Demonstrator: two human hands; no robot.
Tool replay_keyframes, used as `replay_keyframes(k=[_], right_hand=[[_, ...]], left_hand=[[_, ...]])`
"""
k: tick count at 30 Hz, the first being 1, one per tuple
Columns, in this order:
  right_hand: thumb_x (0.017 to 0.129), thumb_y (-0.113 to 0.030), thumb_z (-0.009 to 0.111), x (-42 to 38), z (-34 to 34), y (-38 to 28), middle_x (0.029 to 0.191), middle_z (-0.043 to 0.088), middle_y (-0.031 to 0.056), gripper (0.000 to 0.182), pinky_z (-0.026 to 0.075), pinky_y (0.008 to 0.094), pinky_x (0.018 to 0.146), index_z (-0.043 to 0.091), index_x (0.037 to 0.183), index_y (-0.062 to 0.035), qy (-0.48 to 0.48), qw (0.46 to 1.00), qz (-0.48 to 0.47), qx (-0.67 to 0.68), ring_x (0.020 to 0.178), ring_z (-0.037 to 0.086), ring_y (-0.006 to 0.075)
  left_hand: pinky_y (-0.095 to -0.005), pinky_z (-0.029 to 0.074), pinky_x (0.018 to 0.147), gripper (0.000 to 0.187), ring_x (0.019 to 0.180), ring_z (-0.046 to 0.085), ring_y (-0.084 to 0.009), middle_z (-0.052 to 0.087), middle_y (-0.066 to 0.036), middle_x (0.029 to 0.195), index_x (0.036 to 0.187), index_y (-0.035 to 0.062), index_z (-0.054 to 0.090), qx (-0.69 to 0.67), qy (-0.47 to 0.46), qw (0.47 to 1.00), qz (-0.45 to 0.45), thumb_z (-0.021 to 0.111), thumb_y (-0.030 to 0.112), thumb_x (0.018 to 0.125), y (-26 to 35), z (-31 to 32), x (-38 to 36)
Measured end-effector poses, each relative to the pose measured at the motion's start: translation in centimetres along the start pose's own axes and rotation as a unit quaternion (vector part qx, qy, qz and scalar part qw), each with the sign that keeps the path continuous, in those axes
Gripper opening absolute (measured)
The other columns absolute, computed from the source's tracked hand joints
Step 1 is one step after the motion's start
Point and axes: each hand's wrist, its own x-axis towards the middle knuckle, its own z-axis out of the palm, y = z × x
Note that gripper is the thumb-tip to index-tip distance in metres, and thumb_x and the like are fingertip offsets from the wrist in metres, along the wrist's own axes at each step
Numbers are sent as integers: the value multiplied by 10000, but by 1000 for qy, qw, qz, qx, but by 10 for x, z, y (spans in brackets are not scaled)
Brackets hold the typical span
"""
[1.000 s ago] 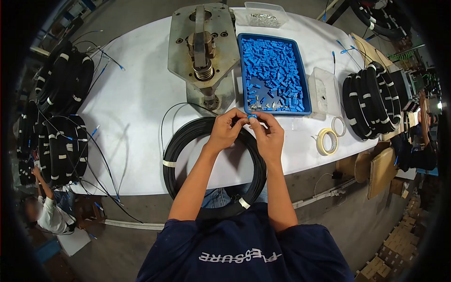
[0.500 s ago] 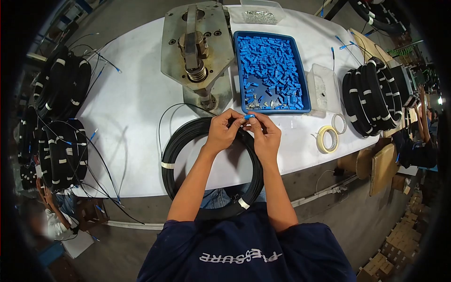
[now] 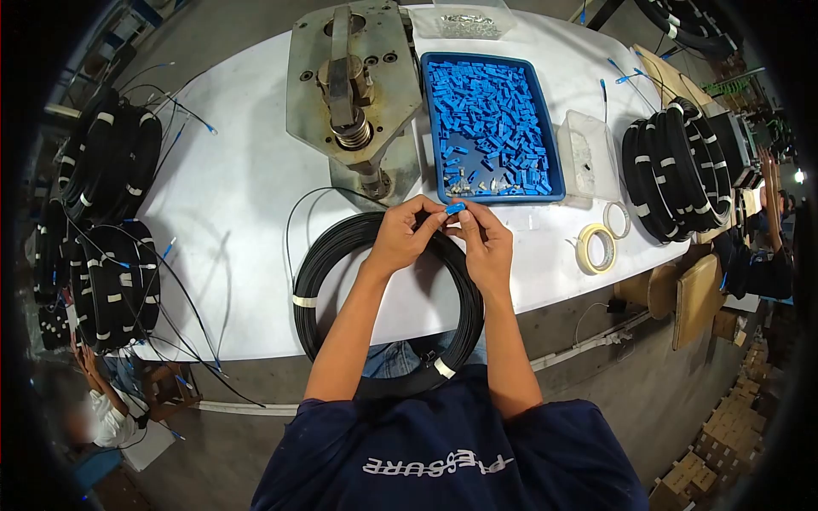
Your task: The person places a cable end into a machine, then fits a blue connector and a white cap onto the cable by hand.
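Between my two hands, just below the blue tray [image 3: 560,170], a small blue connector [image 3: 456,208] is held at the fingertips. My left hand [image 3: 404,234] is closed in a pinch at the connector's left end, where the black cable seems to meet it. My right hand [image 3: 488,247] pinches the connector from the right with thumb and fingers. Under both hands lies a large coil of black cable [image 3: 319,255], bound with white tape and hanging over the table's front edge. Loose blue connectors [image 3: 494,111] fill much of the tray.
A metal press [image 3: 311,102] stands behind the coil. Tape rolls [image 3: 596,249] and a clear box [image 3: 588,153] lie to the right. Taped cable coils stand at the left [image 3: 106,272] and right [image 3: 673,170]. Other people [image 3: 111,422] are at both sides.
The fingers of my right hand have shifted slightly right and down on the connector, so more of its blue body shows. The view has moved a little.
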Motion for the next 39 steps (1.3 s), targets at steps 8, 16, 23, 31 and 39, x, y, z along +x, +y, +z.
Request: replay_keyframes(k=[8, 16, 23, 31, 39], right_hand=[[942, -105, 631, 0, -8, 3, 981, 686, 93, 235, 562, 248, 736, 658, 1127, 38, -25, 999, 0, -34, 842, 660, 131], [916, -42, 636, -3, -4, 9, 937, 690, 108, 168, 575, 252, 692, 681, 1054, 43, 12, 996, -45, -78, 809, 682, 149], [907, -10, 629, -5, 3, 15, 899, 685, 123, 134, 555, 256, 656, 675, 1013, 56, 53, 988, -89, -116, 766, 685, 168], [935, -33, 614, -5, -4, 20, 949, 671, 86, 128, 567, 253, 742, 667, 1018, 49, 15, 990, -68, -119, 828, 651, 127], [939, -67, 623, -1, -7, 16, 910, 685, 80, 144, 542, 254, 717, 666, 1019, 44, 40, 998, 0, -42, 798, 655, 130]], left_hand=[[-249, 504, 691, 53, 749, 625, -107, 687, -72, 852, 935, -20, 620, 105, 54, 991, 62, 639, 21, 908, 0, 8, -1], [-254, 498, 645, 42, 702, 630, -118, 681, -95, 780, 880, -35, 618, 232, 92, 961, 119, 646, -5, 889, 2, 14, -4], [-258, 502, 640, 36, 696, 642, -142, 684, -101, 786, 876, -36, 613, 245, 97, 957, 125, 636, -13, 892, -1, 14, -4], [-263, 518, 677, 30, 732, 664, -151, 686, -108, 802, 883, -44, 606, 213, 59, 969, 109, 629, -28, 894, 1, 8, -3], [-256, 522, 713, 79, 769, 665, -131, 706, -97, 842, 963, -40, 653, 210, 25, 974, 79, 648, -16, 887, 10, 9, 3]])
